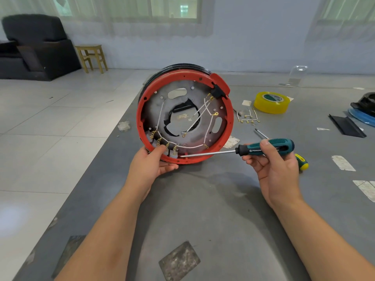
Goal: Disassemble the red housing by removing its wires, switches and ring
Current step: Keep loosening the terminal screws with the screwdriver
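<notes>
The red housing [183,118] stands on edge near the left edge of the grey table [223,209], tilted back so that its open round face points toward the person and its axis runs away toward the far side. Inside, white wires [205,110] with brass terminals cross a grey plate, and small grey switches [172,153] sit in a row along the lower left of the rim. The left hand [150,165] grips the lower rim, thumb curled over the inside beside the switches and fingers wrapped beneath. The right hand [272,169] holds the teal and black handle of a screwdriver [239,151], fingers closed around it; the shaft lies nearly level and points left, its tip touching the inside of the lower rim just right of the switches. Behind that hand a second screwdriver [302,162] with a yellow handle lies on the table. Farther right, toward the far edge, lie loose wires [248,117] with terminals, a roll of yellow tape [271,102], a black strip [346,126] and a blue and black object [363,110] cut off by the frame.
</notes>
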{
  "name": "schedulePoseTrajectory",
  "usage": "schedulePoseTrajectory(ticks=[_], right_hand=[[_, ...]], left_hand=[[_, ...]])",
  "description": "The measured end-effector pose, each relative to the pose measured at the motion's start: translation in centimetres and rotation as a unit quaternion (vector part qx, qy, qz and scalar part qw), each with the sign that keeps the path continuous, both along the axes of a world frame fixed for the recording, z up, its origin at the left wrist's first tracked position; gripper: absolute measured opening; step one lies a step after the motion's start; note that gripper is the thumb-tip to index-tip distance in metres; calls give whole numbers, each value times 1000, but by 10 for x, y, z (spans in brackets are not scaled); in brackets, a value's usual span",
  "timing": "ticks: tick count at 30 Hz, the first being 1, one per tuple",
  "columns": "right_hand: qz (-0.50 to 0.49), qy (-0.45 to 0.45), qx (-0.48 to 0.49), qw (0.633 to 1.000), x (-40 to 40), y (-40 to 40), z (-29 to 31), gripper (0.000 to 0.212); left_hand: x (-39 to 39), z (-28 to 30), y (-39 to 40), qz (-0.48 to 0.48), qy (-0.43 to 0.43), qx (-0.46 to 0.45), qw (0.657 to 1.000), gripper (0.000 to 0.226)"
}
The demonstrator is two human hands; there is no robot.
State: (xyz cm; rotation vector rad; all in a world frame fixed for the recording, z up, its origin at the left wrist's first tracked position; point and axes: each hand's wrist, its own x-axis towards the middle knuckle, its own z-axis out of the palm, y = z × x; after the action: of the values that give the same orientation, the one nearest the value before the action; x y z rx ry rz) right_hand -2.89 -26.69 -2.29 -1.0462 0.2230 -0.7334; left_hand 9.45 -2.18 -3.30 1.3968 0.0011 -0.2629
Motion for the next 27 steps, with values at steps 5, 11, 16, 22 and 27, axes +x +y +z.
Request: schedulePoseTrajectory(ticks=[5, 11, 16, 22, 27], right_hand=[[-6, -2, 11, 1000, 2, 4, -1, 21], [3, -8, 24, 1000, 1, 9, 0, 22], [-8, -10, 25, 1000, 0, 9, 0, 19], [14, -12, 12, 1000, 0, 16, 1, 22], [17, -9, -7, 1000, -1, 21, 5, 48]], left_hand=[[-3, 4, 2, 8, 21, 5, 1000, 26], [-6, 11, 6, -1, 43, -10, 999, 21], [-6, 10, 7, -17, 55, 1, 998, 26], [-7, 7, 7, -28, 61, -1, 998, 27], [-9, 4, 5, -29, 72, -29, 997, 22]])
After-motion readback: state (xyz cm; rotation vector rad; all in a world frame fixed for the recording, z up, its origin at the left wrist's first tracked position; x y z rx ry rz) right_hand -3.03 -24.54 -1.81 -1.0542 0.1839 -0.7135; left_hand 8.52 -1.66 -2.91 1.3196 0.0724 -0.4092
